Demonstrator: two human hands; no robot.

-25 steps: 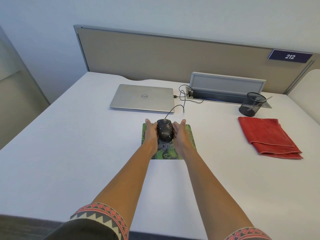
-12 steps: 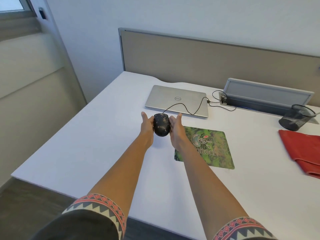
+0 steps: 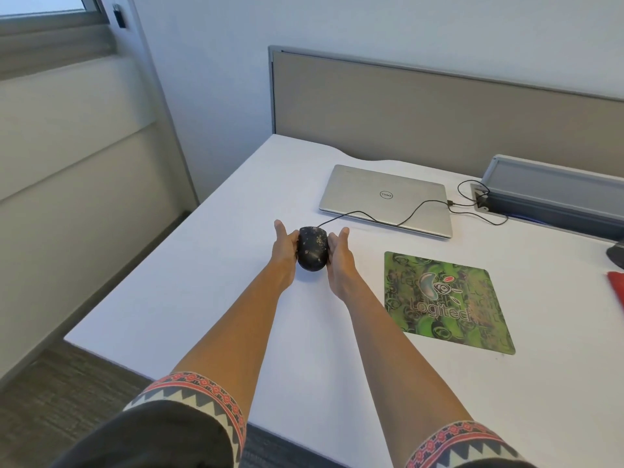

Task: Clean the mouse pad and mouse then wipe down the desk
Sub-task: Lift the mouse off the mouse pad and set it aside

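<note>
A black, dirt-speckled wired mouse (image 3: pixel 312 248) sits between my two hands over the white desk (image 3: pixel 202 298), left of the mouse pad. My left hand (image 3: pixel 285 246) presses its left side and my right hand (image 3: pixel 337 255) its right side, palms facing each other and thumbs straight. Whether the mouse touches the desk I cannot tell. The green patterned mouse pad (image 3: pixel 445 302) lies bare to the right of my right forearm. A corner of the red cloth (image 3: pixel 617 287) shows at the right edge.
A closed silver laptop (image 3: pixel 385 197) lies behind the mouse, with the mouse cable (image 3: pixel 405 219) running across it to a grey cable box (image 3: pixel 553 190). A dark pen cup (image 3: pixel 616 255) is cut off at the right. The desk's left edge drops to the floor (image 3: pixel 50 383).
Both hands have carried the mouse off the pad to the left, onto the bare desk. The pad now lies uncovered. The view has turned left, so the cloth is nearly out of frame.
</note>
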